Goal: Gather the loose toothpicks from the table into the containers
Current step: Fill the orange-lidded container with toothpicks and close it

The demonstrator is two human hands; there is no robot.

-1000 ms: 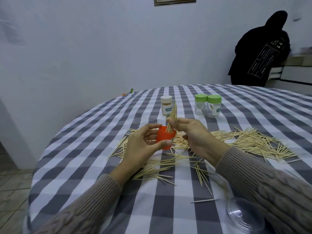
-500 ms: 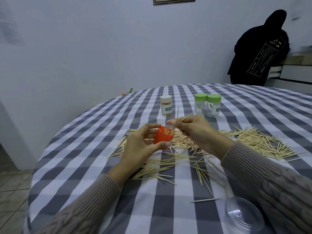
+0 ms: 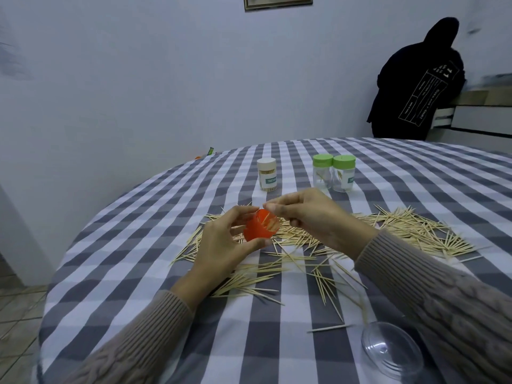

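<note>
Two hands are meeting above the middle of the bench [image 3: 144, 273]. The left hand [image 3: 221, 245] is holding a small orange container [image 3: 259, 228] off the surface, its grip curled round the cup with thumb below and fingers on the far side. The cup is tilting, its open mouth facing up and toward the right hand [image 3: 313, 217], and a few toothpicks are lying inside it with their long axes slanting along the cup's wall. The right hand's grip is pressing thumb and forefinger together just at the cup's rim; whether a toothpick is sitting between them cannot be told.

Loose toothpicks [image 3: 410, 231] are lying flat across the checked cloth beneath and around both hands, pointing every way, thickest to the right. Farther back, a white-capped jar of toothpicks [image 3: 266, 175] is standing upright, and two green-lidded clear jars [image 3: 333, 173] are standing touching each other to its right. A clear plastic lid [image 3: 390, 350] is resting near the bench's near right edge. Beyond, a person in a dark hooded top [image 3: 415, 87] is standing by a pale wall.
</note>
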